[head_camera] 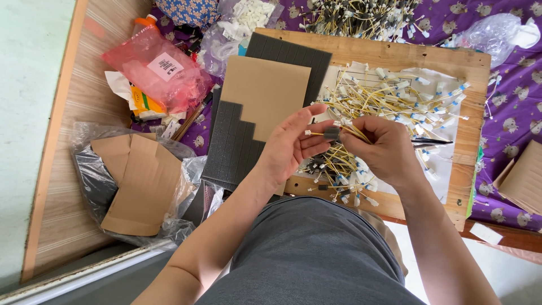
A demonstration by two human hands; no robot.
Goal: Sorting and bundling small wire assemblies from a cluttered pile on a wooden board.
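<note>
Both hands up over the lap, above the near edge of the square plywood work board (pixel 395 56). Left hand (pixel 291 148) pinches a small dark grey foam square (pixel 332 134) between thumb and fingers, with a thin yellow wire with a white plug end (pixel 314 133) sticking out to the left of it. Right hand (pixel 379 148) is closed in a pinch on the other side of the same foam piece and wire, and also grips black tweezers (pixel 432 142) that point right. The two hands nearly touch at the foam. On the board behind them, a loose heap of yellow wires with white connectors (pixel 395 96) on white paper. Left part of the board carries dark grey ribbed foam sheets (pixel 231 147) with a tan cardboard sheet (pixel 265 93) lying on top. Further left, a pink plastic bag with a white label (pixel 158 70), and folded brown cardboard pieces on a clear plastic bag (pixel 132 181) on the wooden floor. Purple patterned cloth (pixel 514 96) at the right, a second heap of wires (pixel 355 17) at top. Grey trousers (pixel 310 254) below.
</note>
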